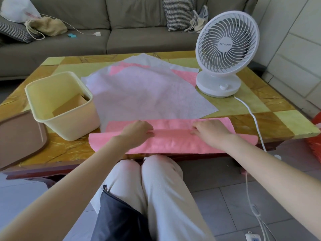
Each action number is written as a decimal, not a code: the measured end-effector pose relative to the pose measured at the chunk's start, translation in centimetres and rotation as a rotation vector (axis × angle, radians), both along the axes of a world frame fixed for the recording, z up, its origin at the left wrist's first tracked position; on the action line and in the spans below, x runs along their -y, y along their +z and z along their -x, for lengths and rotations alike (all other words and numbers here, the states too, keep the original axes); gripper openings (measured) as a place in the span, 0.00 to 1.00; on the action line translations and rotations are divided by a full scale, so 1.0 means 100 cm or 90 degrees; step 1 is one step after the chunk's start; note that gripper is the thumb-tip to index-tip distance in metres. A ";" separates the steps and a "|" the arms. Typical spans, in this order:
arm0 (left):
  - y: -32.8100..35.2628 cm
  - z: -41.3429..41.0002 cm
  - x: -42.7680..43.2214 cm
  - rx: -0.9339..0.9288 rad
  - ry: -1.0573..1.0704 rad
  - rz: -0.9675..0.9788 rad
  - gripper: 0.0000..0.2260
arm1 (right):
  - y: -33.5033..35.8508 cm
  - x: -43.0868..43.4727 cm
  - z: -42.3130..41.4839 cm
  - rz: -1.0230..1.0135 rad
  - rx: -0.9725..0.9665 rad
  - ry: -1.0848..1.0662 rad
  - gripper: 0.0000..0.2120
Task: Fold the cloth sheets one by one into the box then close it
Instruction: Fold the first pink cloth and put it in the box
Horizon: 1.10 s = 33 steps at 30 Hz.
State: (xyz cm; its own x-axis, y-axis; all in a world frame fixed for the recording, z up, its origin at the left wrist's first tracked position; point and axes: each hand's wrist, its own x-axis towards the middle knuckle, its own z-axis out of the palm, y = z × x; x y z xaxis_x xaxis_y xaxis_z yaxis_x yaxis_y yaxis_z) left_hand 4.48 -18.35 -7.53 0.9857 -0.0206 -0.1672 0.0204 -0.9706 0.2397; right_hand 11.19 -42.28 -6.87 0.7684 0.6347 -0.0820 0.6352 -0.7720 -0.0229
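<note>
A long grey-green fabric sofa [139, 37] runs across the back of the room. In front of it stands a low desk [260, 119] with a top of yellow and brown marbled squares.

Spread over the middle of the desk is a loose, overlapping layer of thin white cloth sheets [147, 91], with corners of pink ones showing underneath at the far side.

Nearest the person, along the front edge of the desk, lies a wide pink cloth sheet [170, 141]. Its near edge hangs slightly over the front of the desk, above the person's knees, and a raised fold runs across it from left to right.

A white round electric fan [225, 49] stands upright on the right side of the desk, its base just beside the white cloth sheets. Its white cord [251, 117] trails off the front edge.

A pale yellow plastic box [69, 119] sits open on the left, touching the left end of the pink cloth sheet. A brown flat lid [19, 136] lies just to its left, at the corner of the desk.

The left hand [137, 131] and right hand [210, 132] rest on the pink cloth sheet, apart from each other, fingertips pointing inward along the fold. Each grip is narrow, its curled fingers pinching the raised fold.

A tan folded cloth [71, 105] lies inside the box, leaning against its right wall.
</note>
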 end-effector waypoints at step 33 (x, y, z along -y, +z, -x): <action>-0.051 -0.079 -0.019 0.031 0.094 -0.101 0.11 | -0.061 -0.053 -0.079 0.034 0.055 -0.163 0.09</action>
State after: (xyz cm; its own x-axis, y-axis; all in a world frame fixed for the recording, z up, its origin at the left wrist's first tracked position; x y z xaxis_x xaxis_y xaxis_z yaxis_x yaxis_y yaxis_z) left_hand 12.35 -16.45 -12.66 0.9831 0.1467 -0.1091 0.1566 -0.9838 0.0877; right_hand 19.08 -36.98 -12.99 0.9089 0.4154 -0.0368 0.4170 -0.9064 0.0678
